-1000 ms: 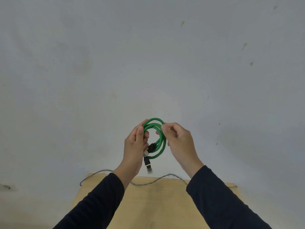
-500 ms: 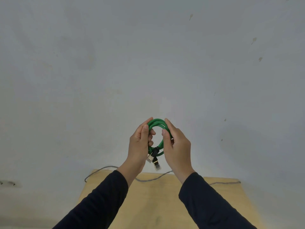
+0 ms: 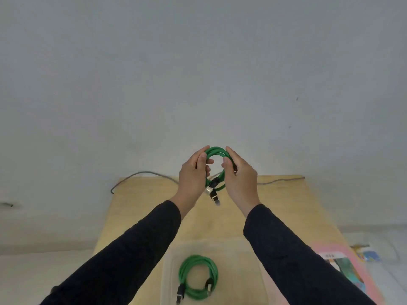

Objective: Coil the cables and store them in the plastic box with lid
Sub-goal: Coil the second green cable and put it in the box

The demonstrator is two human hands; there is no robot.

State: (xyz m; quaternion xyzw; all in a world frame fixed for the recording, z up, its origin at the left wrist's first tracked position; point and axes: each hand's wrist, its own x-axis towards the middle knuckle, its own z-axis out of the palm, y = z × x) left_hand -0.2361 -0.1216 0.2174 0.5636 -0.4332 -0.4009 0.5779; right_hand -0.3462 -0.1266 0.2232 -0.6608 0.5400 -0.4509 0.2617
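Observation:
Both hands hold a small coil of green cable (image 3: 217,151) up in front of the grey wall. My left hand (image 3: 193,176) grips its left side and my right hand (image 3: 240,178) grips its right side. Two black-and-metal plugs (image 3: 214,192) dangle from the coil's lower edge between the hands. Below, near the bottom of the view, a clear plastic box (image 3: 169,260) stands on the wooden table (image 3: 143,208). A second coiled green cable (image 3: 198,276) with black plugs lies inside it. No lid can be made out.
A thin grey wire (image 3: 141,173) runs along the table's far edge against the wall. A pink book or packet (image 3: 345,264) with a colourful cover lies at the table's right side, beside the box. Pale floor shows on both sides of the table.
The view has tilted down, so the table, the box and the coil in it now show. Both hands keep their hold on the green coil, a little farther apart.

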